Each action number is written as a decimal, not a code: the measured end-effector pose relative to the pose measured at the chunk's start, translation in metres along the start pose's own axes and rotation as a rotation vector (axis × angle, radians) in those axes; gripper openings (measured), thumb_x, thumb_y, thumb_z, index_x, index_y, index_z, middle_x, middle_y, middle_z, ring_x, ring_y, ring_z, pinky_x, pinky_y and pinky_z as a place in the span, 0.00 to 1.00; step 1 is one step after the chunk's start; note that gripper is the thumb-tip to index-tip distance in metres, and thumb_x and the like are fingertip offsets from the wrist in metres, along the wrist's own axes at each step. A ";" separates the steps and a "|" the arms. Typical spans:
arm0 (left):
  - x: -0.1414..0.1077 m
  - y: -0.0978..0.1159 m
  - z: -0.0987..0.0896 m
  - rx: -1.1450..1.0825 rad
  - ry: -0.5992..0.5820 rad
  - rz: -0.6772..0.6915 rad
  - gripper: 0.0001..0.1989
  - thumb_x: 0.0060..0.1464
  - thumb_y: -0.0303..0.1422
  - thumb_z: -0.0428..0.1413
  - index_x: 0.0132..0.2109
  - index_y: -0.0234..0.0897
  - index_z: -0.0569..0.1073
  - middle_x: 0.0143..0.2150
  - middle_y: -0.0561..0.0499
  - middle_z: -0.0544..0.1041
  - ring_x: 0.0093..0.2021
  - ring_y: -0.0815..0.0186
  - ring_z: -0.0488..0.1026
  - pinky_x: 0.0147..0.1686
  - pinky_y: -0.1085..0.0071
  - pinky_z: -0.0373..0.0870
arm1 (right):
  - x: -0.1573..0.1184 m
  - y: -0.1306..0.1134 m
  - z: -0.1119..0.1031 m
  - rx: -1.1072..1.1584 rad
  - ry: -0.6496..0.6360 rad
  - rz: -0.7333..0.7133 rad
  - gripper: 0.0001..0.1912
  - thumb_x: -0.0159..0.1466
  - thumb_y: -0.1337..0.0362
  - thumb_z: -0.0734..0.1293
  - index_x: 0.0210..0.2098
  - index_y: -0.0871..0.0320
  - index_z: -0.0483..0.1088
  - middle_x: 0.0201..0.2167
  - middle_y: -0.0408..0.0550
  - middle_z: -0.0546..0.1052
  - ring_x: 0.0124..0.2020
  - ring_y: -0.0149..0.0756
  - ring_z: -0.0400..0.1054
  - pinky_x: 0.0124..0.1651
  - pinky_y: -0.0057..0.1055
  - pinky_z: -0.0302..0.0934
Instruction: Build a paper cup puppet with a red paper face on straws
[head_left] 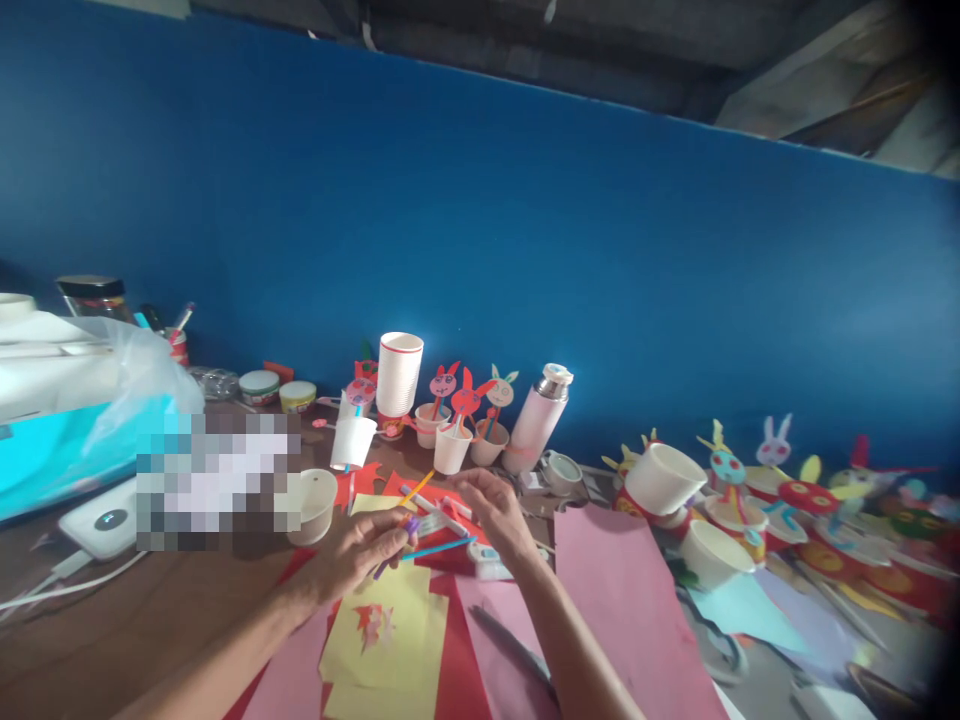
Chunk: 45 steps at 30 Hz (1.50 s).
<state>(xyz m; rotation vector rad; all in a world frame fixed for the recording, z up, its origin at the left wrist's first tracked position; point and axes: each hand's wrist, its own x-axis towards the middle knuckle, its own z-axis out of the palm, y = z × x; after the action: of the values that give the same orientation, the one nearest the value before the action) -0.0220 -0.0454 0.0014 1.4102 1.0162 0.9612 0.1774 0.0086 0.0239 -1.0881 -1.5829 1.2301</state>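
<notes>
Over the yellow paper (390,620), my left hand (360,550) is closed in a pinch on a small purple piece (410,528) with thin strips by it. A blue stick (439,548) stretches from there toward the right, and an orange stick (418,487) slants up behind the fingers. My right hand (491,505) is just to the right, thumb and fingers curved and close to the ends of the pale strips; whether it grips one is too small to tell. Orange paper scraps (373,625) lie on the yellow paper.
Paper cups with rabbit faces (466,400) stand behind the hands, beside stacked cups (399,372) and a thermos (537,420). Scissors (712,640) lie right of the pink paper (630,600). A white device (109,518) with a cable is at left. More cup figures (727,470) crowd the right.
</notes>
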 end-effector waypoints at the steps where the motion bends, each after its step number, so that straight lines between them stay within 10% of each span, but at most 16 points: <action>1: -0.001 0.002 0.001 0.001 -0.026 -0.009 0.17 0.50 0.45 0.53 0.31 0.34 0.73 0.24 0.54 0.66 0.25 0.71 0.63 0.25 0.75 0.58 | -0.001 0.001 0.000 0.014 -0.068 0.017 0.11 0.56 0.59 0.62 0.32 0.60 0.71 0.24 0.42 0.70 0.20 0.25 0.57 0.22 0.22 0.52; 7: -0.004 0.005 0.000 0.040 -0.145 -0.050 0.16 0.52 0.44 0.52 0.32 0.34 0.72 0.26 0.55 0.65 0.27 0.71 0.61 0.28 0.75 0.58 | -0.005 0.008 0.004 0.080 -0.361 0.074 0.13 0.58 0.60 0.59 0.32 0.59 0.72 0.27 0.45 0.71 0.25 0.29 0.61 0.23 0.22 0.56; 23: -0.005 0.009 -0.007 -0.031 -0.210 -0.010 0.13 0.53 0.40 0.52 0.32 0.34 0.72 0.26 0.55 0.65 0.26 0.71 0.62 0.26 0.76 0.59 | -0.006 0.001 -0.006 0.135 -0.553 0.138 0.11 0.56 0.62 0.61 0.34 0.59 0.71 0.22 0.42 0.71 0.19 0.27 0.63 0.25 0.24 0.56; 45: -0.003 0.011 0.000 0.014 -0.239 0.073 0.13 0.52 0.39 0.53 0.30 0.34 0.74 0.33 0.53 0.68 0.27 0.72 0.63 0.28 0.76 0.61 | -0.008 0.005 0.003 0.166 -0.522 0.284 0.07 0.49 0.66 0.64 0.29 0.62 0.69 0.20 0.43 0.73 0.22 0.32 0.71 0.26 0.26 0.61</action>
<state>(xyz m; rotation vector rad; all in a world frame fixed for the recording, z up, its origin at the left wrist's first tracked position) -0.0219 -0.0485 0.0126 1.5414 0.7999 0.8161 0.1771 0.0009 0.0179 -0.9530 -1.6964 1.9209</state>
